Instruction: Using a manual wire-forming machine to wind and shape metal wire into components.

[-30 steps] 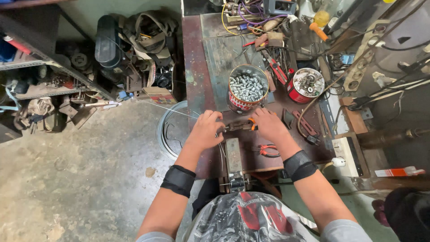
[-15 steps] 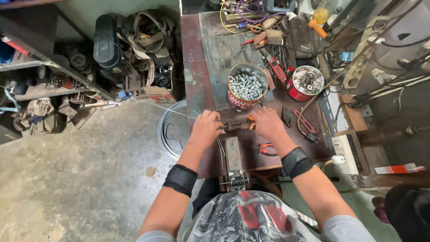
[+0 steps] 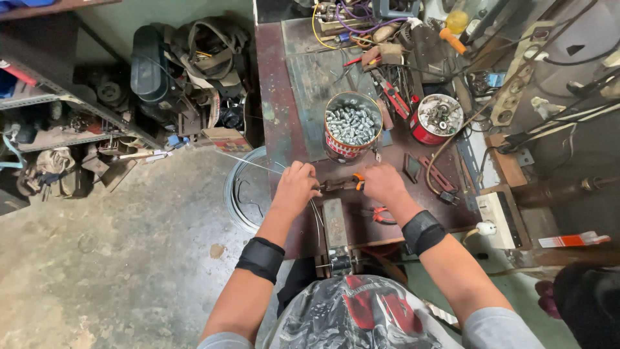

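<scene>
Left hand point(image 3: 296, 187): fingers curled in a tight grip at the jaw end of the pliers, where a thin wire meets them; whether the fingers pinch the wire itself cannot be told
Right hand point(image 3: 382, 183): grip wrapped around the orange handles of the pliers point(image 3: 342, 185), which lie level between the two hands, just above the tabletop point(image 3: 278, 97)
Wire point(image 3: 248, 164): a thin strand runs from the left hand out over the tabletop's edge toward the wire coil point(image 3: 242, 190) on the floor; more strands curve down past the metal block point(image 3: 335, 223)
Slip risk: the wire is thin and springy, so a loose end could whip back at the left fingers if the pliers let go of it
Pinch risk: the left fingertips sit right beside the plier jaws and could get nipped as the handles squeeze
Spill risk: the tin of bolts point(image 3: 352, 126) stands just beyond both hands; a jerk forward could knock it over
Other clutter: a red tin of small parts point(image 3: 439, 117), red-handled cutters point(image 3: 391, 94) and a second pair of orange pliers point(image 3: 382, 214) by the right wrist
In the way: a cable point(image 3: 452, 139) loops near the right hand and could snag a sleeve band
</scene>
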